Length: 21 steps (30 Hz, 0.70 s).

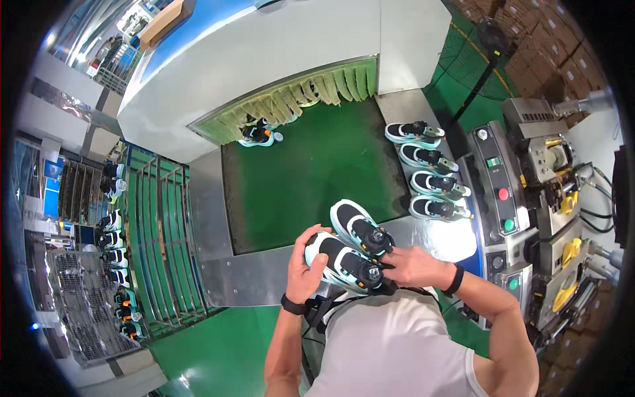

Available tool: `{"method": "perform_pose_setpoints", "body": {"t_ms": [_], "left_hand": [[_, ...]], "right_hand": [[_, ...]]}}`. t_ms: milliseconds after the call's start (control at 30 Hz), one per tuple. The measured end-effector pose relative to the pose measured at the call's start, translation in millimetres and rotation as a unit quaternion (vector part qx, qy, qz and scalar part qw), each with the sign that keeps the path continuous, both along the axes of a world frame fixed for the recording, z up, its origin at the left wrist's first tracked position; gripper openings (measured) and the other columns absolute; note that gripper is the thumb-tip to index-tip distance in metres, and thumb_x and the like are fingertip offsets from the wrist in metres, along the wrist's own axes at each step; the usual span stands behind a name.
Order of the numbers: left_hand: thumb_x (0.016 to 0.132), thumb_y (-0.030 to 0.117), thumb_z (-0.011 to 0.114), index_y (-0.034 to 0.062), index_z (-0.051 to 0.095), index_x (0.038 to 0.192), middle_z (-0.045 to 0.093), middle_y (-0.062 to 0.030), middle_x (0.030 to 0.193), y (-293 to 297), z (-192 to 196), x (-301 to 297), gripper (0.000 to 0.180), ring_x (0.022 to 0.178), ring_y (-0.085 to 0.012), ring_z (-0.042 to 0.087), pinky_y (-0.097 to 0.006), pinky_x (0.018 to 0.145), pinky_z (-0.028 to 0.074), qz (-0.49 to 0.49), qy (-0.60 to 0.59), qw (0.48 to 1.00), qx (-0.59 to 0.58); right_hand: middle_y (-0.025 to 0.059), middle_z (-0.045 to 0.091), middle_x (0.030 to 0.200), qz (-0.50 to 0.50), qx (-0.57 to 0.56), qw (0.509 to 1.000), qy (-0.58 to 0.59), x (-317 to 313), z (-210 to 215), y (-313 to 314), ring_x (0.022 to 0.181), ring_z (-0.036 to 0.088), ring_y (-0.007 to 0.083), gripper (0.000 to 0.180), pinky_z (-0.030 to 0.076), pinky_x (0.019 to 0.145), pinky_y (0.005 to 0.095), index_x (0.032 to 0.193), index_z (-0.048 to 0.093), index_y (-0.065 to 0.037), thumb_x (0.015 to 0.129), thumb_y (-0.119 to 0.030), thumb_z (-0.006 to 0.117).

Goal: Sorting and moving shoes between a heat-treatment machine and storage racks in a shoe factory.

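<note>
Two black and white sneakers with pale mint soles are in front of me at the near edge of the conveyor. My left hand (305, 268) grips the toe of the nearer sneaker (339, 260), thumb on its upper and fingers around the far side. My right hand (418, 266) is closed at the heel end of the same sneaker, its fingertips partly hidden by the collar. The other sneaker (354, 221) lies right beside it, toe pointing away from me. Dark round pieces show at the ankle openings of both.
A green conveyor belt (311, 159) runs under a curtain of fabric strips (297, 99). More sneakers (256, 133) sit by the curtain, left. Several sneakers (428, 159) line the metal ledge at right, beside a button panel (497, 185). A metal rack (159, 231) stands left.
</note>
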<state>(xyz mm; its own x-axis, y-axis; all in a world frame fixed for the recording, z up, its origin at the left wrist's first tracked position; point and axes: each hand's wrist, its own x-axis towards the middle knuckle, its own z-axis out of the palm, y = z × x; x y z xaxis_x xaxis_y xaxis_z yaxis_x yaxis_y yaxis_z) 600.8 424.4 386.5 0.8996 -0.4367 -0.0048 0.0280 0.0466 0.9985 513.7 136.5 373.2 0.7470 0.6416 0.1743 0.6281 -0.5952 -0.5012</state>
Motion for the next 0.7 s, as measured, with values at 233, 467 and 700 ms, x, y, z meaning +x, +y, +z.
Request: {"method": "perform_pose_setpoints", "body": {"t_ms": [233, 467, 700], "left_hand": [[0.099, 0.018, 0.069, 0.0040, 0.047, 0.150, 0.062, -0.0130, 0.139, 5, 0, -3, 0.058, 0.121, -0.0204, 0.060, -0.035, 0.106, 0.049, 0.010, -0.003, 0.999, 0.042], [0.110, 0.043, 0.052, 0.0050, 0.051, 0.135, 0.062, -0.0183, 0.136, 6, -18, -1, 0.046, 0.123, -0.0243, 0.061, -0.038, 0.107, 0.050, 0.035, 0.102, 0.988, -0.114], [0.115, 0.029, 0.037, 0.0067, 0.046, 0.110, 0.059, -0.0173, 0.109, -1, 1, -6, 0.025, 0.103, -0.0314, 0.064, -0.055, 0.100, 0.056, 0.076, 0.115, 0.975, -0.174]], "right_hand": [[0.0084, 0.064, 0.104, 0.002, 0.014, 1.000, 0.021, 1, -10, 3, 0.096, 0.066, 0.0291, 0.025, 0.058, 0.060, 0.0410, 0.088, 0.066, -0.007, 0.065, -0.012, 0.077], [0.0057, 0.063, 0.104, 0.027, -0.008, 0.999, 0.045, 4, 6, 7, 0.097, 0.066, 0.0257, 0.021, 0.058, 0.061, 0.0402, 0.093, 0.066, -0.009, 0.074, -0.014, 0.075], [0.0041, 0.064, 0.105, 0.054, -0.030, 0.998, -0.023, 10, 18, 14, 0.097, 0.065, 0.0216, 0.013, 0.058, 0.062, 0.0353, 0.095, 0.066, -0.012, 0.082, -0.014, 0.066]]}}
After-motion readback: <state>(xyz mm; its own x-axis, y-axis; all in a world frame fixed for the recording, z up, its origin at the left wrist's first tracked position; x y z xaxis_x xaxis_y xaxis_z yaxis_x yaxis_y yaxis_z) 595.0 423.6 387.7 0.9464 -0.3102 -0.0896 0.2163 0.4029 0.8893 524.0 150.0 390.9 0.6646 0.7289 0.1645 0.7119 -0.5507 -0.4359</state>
